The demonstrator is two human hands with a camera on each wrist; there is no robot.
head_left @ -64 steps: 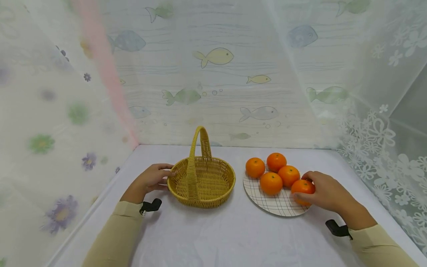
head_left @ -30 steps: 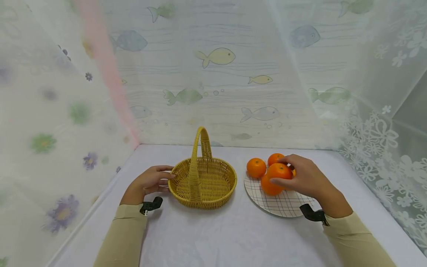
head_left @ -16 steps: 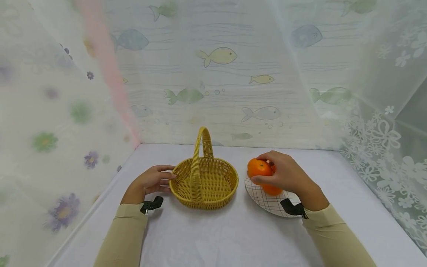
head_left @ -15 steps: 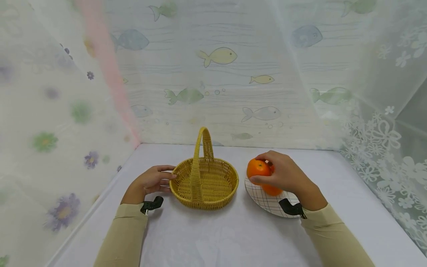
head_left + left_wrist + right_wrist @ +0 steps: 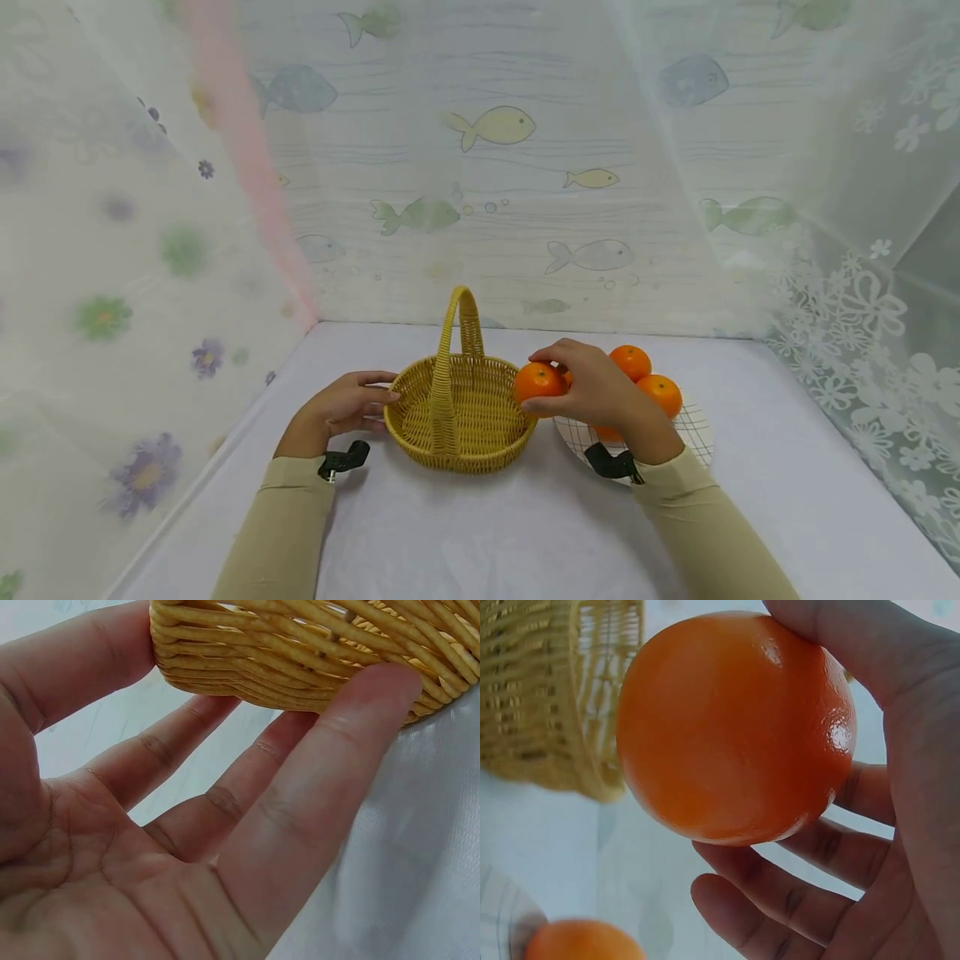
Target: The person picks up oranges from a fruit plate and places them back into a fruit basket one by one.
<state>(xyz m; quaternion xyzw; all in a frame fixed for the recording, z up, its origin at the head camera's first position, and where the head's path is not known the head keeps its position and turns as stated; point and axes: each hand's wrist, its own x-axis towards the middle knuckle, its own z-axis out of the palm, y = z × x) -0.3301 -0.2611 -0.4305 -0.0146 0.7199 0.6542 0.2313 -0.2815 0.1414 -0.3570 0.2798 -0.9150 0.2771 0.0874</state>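
Observation:
My right hand (image 5: pixel 603 393) grips a glossy mandarin (image 5: pixel 538 382) between thumb and fingers, at the right rim of a yellow wicker basket (image 5: pixel 480 457) with a tall handle. In the right wrist view the mandarin (image 5: pixel 735 727) fills the middle, thumb above it and fingers below. My left hand (image 5: pixel 337 408) holds the basket's left side. One digit lies over the rim while other fingertips press the woven wall (image 5: pixel 247 645). Nothing lies inside the basket. More mandarins (image 5: pixel 660 396) sit on a round checked plate (image 5: pixel 693 429), partly hidden by my right hand and forearm.
A white cloth (image 5: pixel 465 533) covers the table. A sheer curtain with printed fish (image 5: pixel 498 127) hangs behind it, and flower-patterned curtains (image 5: pixel 146 475) close in both sides. The plate stands right of the basket, below my right forearm.
My right hand has picked up the mandarin from the plate's right side and carried it left across the other fruit to the basket's rim. My left hand stays on the basket.

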